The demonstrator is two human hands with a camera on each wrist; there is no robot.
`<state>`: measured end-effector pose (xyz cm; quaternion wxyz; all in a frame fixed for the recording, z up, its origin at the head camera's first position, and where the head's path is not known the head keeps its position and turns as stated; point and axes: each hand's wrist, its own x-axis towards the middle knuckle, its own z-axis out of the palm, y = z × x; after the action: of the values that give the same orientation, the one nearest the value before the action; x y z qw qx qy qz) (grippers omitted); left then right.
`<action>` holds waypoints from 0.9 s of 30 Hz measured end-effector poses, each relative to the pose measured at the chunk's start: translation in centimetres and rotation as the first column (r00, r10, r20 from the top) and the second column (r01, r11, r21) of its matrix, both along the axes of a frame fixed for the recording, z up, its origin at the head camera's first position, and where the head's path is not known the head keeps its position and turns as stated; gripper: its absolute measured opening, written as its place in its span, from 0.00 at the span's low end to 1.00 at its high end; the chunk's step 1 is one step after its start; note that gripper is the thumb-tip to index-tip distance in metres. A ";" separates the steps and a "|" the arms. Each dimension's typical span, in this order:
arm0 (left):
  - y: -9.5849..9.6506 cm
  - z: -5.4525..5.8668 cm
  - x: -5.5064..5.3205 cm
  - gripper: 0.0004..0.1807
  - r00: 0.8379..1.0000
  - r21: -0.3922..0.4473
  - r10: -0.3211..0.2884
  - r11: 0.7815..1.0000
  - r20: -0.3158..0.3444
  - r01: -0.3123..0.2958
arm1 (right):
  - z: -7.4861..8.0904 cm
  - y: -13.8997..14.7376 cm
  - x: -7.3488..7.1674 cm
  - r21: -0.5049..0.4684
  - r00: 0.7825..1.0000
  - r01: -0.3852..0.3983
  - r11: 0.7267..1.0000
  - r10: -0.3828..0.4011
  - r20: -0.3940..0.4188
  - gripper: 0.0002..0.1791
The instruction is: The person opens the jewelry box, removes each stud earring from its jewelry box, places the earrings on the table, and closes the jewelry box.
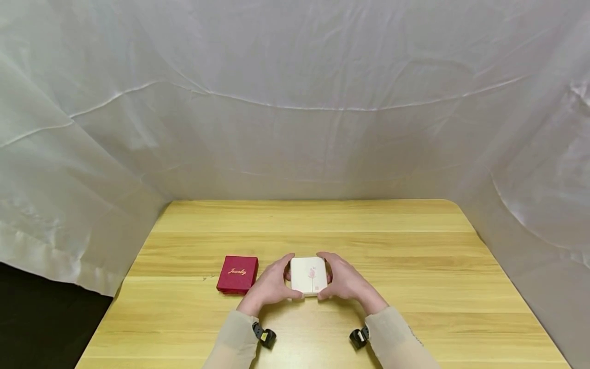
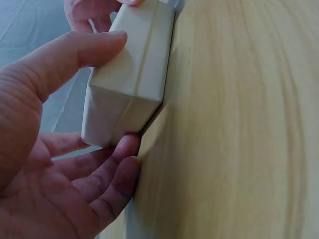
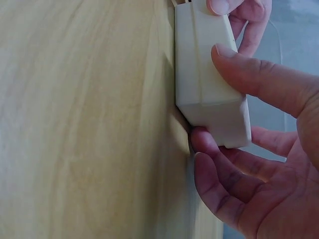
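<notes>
A small white square box (image 1: 301, 274) with rounded corners and a pink flower print on top sits at the near middle of the wooden table. My left hand (image 1: 273, 281) grips its left side, thumb on the near face and fingers around the far corner. From the other side my right hand (image 1: 344, 279) holds it the same way. A lid seam runs around the white box's side (image 2: 144, 55) in the left wrist view. In the right wrist view, the right thumb (image 3: 259, 74) presses the near face, and the other fingertips curl at the far side.
To the left of my left hand lies a dark red square box (image 1: 237, 275) with gold "Jewelry" lettering. The wooden table (image 1: 415, 246) is bordered by white cloth (image 1: 313, 143) at the back and sides. A black wrist camera (image 1: 266, 337) hangs at each cuff.
</notes>
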<state>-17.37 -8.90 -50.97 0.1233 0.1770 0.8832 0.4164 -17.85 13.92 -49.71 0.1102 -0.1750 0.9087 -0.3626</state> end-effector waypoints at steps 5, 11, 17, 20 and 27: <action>-0.1 -0.3 0.2 0.58 0.999 -0.016 -0.034 0.999 -0.024 0.034 | 0.3 0.0 -0.1 0.028 1.000 -0.023 0.999 0.023 0.005 0.56; 0.2 -0.5 0.4 0.58 0.998 -0.050 -0.024 0.999 -0.059 0.021 | 0.5 0.0 -0.3 0.036 0.998 -0.023 0.999 0.021 0.051 0.55; 0.5 -0.3 0.5 0.59 0.998 -0.062 -0.011 0.998 -0.057 0.008 | 0.5 0.1 -0.5 0.019 0.998 -0.038 0.999 0.036 0.055 0.54; 0.6 -0.3 0.4 0.59 0.999 -0.068 -0.003 0.998 -0.054 0.000 | 0.5 0.1 -0.6 0.015 0.998 -0.039 0.999 0.038 0.059 0.53; 0.9 -0.5 0.4 0.60 0.998 -0.077 0.010 0.997 -0.065 -0.015 | 0.8 0.0 -0.8 0.019 0.997 -0.041 0.999 0.040 0.063 0.51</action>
<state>-17.01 -8.05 -51.44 0.0989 0.1800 0.9032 0.3768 -18.61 13.95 -48.87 0.1475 -0.1809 0.9047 -0.3564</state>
